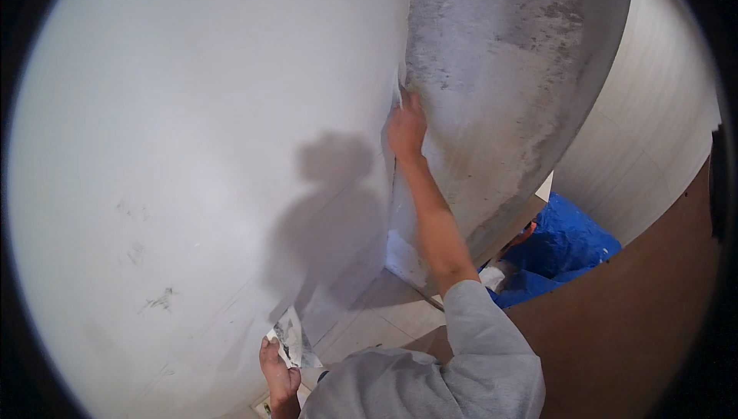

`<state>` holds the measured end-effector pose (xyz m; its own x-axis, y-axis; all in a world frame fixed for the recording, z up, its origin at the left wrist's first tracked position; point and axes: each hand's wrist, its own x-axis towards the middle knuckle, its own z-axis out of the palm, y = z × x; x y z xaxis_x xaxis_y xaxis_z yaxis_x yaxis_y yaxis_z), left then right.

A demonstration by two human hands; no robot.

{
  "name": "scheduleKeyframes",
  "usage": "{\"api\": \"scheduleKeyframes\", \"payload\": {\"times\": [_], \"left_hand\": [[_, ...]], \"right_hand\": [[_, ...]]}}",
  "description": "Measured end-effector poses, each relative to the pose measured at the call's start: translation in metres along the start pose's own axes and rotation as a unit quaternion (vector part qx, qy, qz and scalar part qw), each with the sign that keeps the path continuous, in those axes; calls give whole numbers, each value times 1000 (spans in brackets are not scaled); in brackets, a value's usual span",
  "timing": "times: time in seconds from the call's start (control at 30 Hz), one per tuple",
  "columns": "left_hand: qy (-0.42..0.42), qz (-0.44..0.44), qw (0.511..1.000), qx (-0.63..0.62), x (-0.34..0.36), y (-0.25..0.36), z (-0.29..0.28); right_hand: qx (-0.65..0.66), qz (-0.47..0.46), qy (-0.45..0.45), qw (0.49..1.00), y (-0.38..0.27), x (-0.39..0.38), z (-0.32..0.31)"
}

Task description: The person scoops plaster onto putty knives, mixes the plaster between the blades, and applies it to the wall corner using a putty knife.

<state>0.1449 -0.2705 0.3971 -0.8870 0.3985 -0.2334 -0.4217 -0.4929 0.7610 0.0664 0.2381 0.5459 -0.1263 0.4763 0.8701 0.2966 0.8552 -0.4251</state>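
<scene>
My right hand (pixel 407 125) reaches up to the inner corner where a smooth white wall (pixel 192 111) meets a mottled grey, stained wall surface (pixel 492 88). Its fingers are closed at a thin white strip (pixel 400 87) that stands out along the corner edge; the fingertips are partly hidden. Low down and close to the white wall, my left hand (pixel 278 369) grips a flat, torn-looking white piece (pixel 295 340) with dark grey smears. Whether that piece is paper or something stiffer I cannot tell.
Right of the stained wall lies a crumpled blue tarp (pixel 565 238) with a white bundle (pixel 492 276) beside it. A brown panel (pixel 607 334) fills the lower right. Pale tiles (pixel 377 327) lie below the corner. Dark scuffs (pixel 161 300) mark the white wall.
</scene>
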Motion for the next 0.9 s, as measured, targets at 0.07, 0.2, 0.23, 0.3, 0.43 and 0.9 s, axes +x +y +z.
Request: {"api": "scheduleKeyframes", "payload": {"times": [0.07,0.2,0.23,0.3,0.43,0.9], "left_hand": [[4,-5,1000,-4,1,0,9],[-5,-34,999,-5,7,-4,19],[-15,-43,999,-4,5,-3,22],[-21,-37,999,-3,4,-5,22],[-11,-24,1000,-7,0,-6,21],[-11,-28,1000,-2,-1,-2,23]], "right_hand": [[53,-30,-11,998,6,1,-15],[36,-6,-15,999,11,3,-21],[37,8,2,999,7,10,-19],[12,8,7,1000,0,25,-12],[-69,14,61,996,-28,38,13],[-28,-1,21,999,-18,41,-20]]}}
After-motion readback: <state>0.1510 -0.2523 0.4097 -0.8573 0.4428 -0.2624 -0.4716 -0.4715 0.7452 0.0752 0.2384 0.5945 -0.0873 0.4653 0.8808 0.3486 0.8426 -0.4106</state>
